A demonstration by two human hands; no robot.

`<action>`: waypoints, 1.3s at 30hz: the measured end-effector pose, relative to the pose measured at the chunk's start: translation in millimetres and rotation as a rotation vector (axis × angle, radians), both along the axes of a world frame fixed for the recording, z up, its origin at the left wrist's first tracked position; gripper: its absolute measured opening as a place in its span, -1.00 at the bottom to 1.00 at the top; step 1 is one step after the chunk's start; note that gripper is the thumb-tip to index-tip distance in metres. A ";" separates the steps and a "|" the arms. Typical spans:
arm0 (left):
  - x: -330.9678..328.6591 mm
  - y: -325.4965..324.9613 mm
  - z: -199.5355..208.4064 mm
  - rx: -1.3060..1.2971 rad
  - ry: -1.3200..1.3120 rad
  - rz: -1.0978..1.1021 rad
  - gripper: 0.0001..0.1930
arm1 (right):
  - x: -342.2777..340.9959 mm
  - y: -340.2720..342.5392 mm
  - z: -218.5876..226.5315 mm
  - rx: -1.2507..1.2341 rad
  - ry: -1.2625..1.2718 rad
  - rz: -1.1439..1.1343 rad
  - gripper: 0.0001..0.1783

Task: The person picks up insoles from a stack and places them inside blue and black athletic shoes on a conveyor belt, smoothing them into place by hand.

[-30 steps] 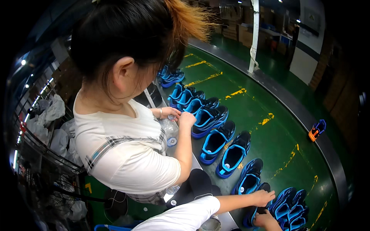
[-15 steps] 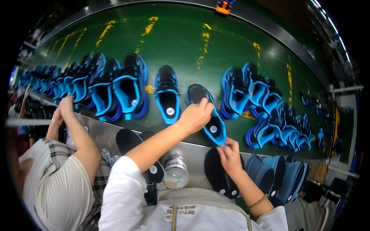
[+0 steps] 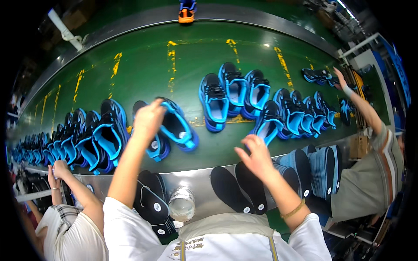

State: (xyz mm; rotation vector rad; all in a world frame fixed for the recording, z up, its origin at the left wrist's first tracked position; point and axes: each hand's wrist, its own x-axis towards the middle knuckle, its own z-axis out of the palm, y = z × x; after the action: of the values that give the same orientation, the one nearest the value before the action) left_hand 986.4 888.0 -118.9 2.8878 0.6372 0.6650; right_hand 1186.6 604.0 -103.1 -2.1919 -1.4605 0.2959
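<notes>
1. Far left: we note a co-worker's hands (image 3: 59, 169) at the near edge of the green belt (image 3: 143, 74); behind them a row of black-and-blue shoes (image 3: 73, 141) lines that edge.
2. Next along, the left hand (image 3: 148, 119), blurred, fingers bent over the toe end of a shoe pair (image 3: 175, 126). We cannot tell whether it grips. The pair lies side by side toward the belt's near edge, heels facing us.
3. Below, on the metal ledge (image 3: 200, 182) along that edge: an insole bundle (image 3: 152, 198) with a pale cord across it, then a clear jar (image 3: 182, 204).
4. Beyond the belt's far edge, an orange-and-blue shoe (image 3: 186, 15).
5. Mid-belt, we count three shoes (image 3: 213, 104) close together.
6. Two black insoles (image 3: 233, 189) on the ledge.
7. The right hand (image 3: 257, 158), empty, thumb and fingers spread, near a blue-lined shoe's (image 3: 267, 122) heel; we cannot tell if they touch.
8. Right: insole stacks (image 3: 300, 169) on the ledge.
9. Far right, another worker's arm (image 3: 365, 106) extends over the belt.
</notes>
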 end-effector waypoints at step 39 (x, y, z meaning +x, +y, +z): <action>51.2 -135.3 30.0 -0.051 -0.172 0.075 -0.56 | 111.6 -18.5 -8.2 -0.548 -0.411 -0.056 -0.46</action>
State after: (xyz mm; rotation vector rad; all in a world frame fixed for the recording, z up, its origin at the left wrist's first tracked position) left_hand 1037.6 752.7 -88.8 2.7332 0.7304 0.8813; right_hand 1298.2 585.5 -111.2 -2.8611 -1.6726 0.2577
